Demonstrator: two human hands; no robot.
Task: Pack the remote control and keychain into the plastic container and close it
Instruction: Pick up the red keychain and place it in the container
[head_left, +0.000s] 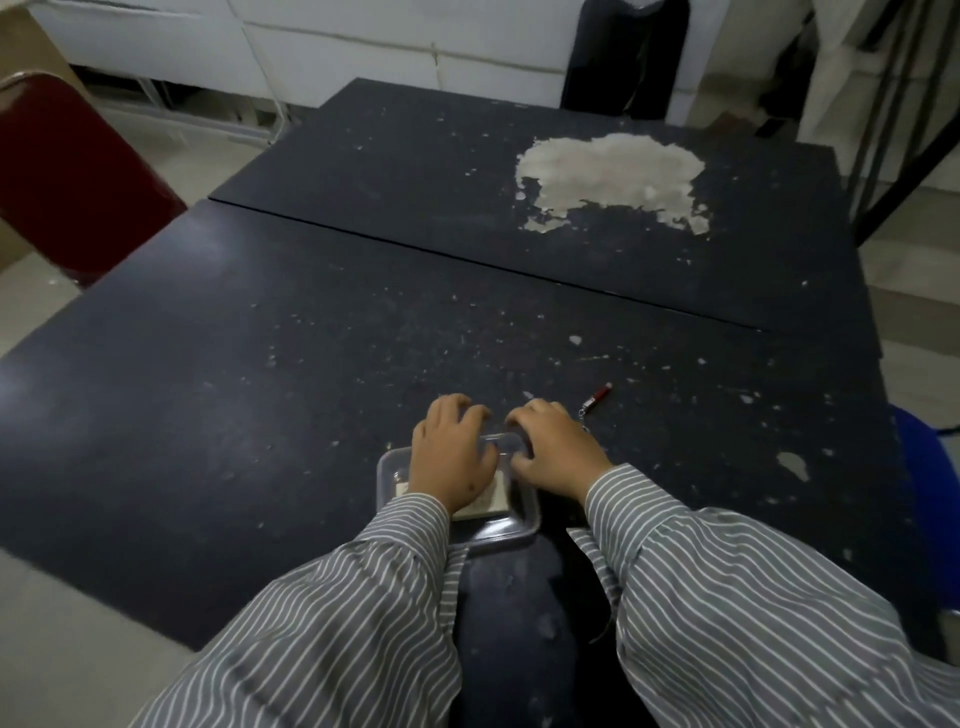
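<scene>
1. Where the frame's upper left begins, a dark red chair (62, 176) stands beside the dark, speckled table (260, 364).
2. At lower centre, the clear plastic container (511, 525) lies on the table near its front edge; a pale rectangular item shows through it, too blurred to identify.
3. The left hand (452, 457) rests palm down on top of the container, fingers curled over its far edge; what it grips, if anything, cannot be told.
4. The right hand (553, 452) sits just beside it at the container's far right corner, fingers bent; its hold cannot be told either.
5. Both forearms wear grey striped sleeves (727, 597).
6. Right of the right hand, the keychain (596, 403), red-tipped with a short chain, lies on the table outside the container.
7. At upper right, a large pale patch (608, 171) of worn surface marks the table.
</scene>
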